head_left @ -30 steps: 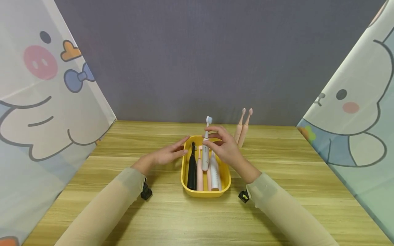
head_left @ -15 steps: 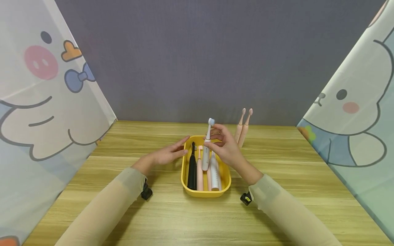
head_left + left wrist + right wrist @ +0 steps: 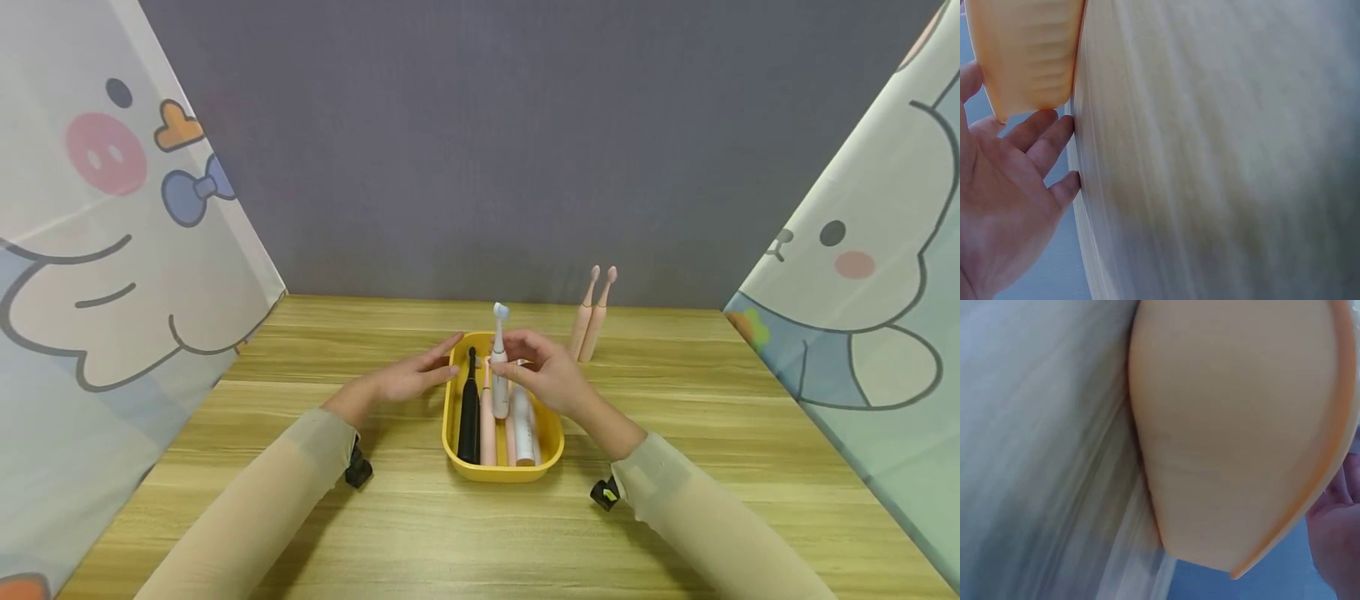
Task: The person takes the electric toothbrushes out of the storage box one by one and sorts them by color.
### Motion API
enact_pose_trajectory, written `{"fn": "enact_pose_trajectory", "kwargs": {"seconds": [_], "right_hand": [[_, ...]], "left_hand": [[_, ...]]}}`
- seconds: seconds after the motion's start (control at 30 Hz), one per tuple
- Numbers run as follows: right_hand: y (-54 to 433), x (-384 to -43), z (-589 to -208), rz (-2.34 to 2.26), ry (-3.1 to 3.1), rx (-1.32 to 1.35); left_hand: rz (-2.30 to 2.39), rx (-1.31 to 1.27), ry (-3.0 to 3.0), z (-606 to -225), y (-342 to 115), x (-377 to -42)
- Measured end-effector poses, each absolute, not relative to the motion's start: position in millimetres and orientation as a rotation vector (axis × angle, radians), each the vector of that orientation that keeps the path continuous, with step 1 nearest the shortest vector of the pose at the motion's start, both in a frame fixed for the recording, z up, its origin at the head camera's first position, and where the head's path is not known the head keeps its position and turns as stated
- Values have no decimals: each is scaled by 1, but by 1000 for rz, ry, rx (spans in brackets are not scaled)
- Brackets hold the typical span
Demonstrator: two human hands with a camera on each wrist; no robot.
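Observation:
In the head view my right hand (image 3: pixel 546 372) pinches a white electric toothbrush (image 3: pixel 500 385) between thumb and fingers. It stands nearly upright over the yellow basket (image 3: pixel 502 473), brush head up; whether its base touches anything inside cannot be told. My left hand (image 3: pixel 405 377) rests its extended fingers and thumb against the basket's left rim. The left wrist view shows those fingers (image 3: pixel 1050 147) touching the basket's outer wall (image 3: pixel 1025 50). Inside lie a black electric toothbrush (image 3: pixel 468 421), a pink one (image 3: pixel 488 429) and a white one (image 3: pixel 522 429), with others partly hidden.
Two pink electric toothbrushes (image 3: pixel 589 327) stand upright side by side on the wooden table (image 3: pixel 337 533), behind and right of the basket. A grey panel (image 3: pixel 480 150) rises at the table's back edge. Cartoon-printed cloths (image 3: pixel 75 250) flank both sides.
The white toothbrush in my right hand tilted right, then came back nearly upright, its brush head now lower and slightly left. My right fingers lowered with it. The left hand stays at the rim.

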State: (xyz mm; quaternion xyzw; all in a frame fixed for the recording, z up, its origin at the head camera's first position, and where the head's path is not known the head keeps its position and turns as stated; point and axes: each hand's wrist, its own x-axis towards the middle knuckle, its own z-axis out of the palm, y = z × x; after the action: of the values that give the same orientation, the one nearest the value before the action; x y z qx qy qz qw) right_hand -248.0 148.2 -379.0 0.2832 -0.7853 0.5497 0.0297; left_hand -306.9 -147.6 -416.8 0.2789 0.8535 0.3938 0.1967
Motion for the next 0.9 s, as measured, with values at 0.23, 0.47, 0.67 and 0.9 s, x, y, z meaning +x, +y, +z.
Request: {"fn": "enact_pose_trajectory", "kwargs": {"seconds": [0.23, 0.47, 0.67, 0.9], "right_hand": [[157, -245, -386, 1647, -2475, 934], [162, -244, -388, 1637, -2564, 968], [164, -243, -393, 1673, -2609, 930], [165, -243, -394, 1732, -2557, 898]], "left_hand": [[1103, 774, 2388, -415, -146, -306], [1095, 789, 2394, -417, -148, -307], [1101, 786, 2395, -419, -147, -307], [1100, 784, 2399, -419, -147, -308]]}}
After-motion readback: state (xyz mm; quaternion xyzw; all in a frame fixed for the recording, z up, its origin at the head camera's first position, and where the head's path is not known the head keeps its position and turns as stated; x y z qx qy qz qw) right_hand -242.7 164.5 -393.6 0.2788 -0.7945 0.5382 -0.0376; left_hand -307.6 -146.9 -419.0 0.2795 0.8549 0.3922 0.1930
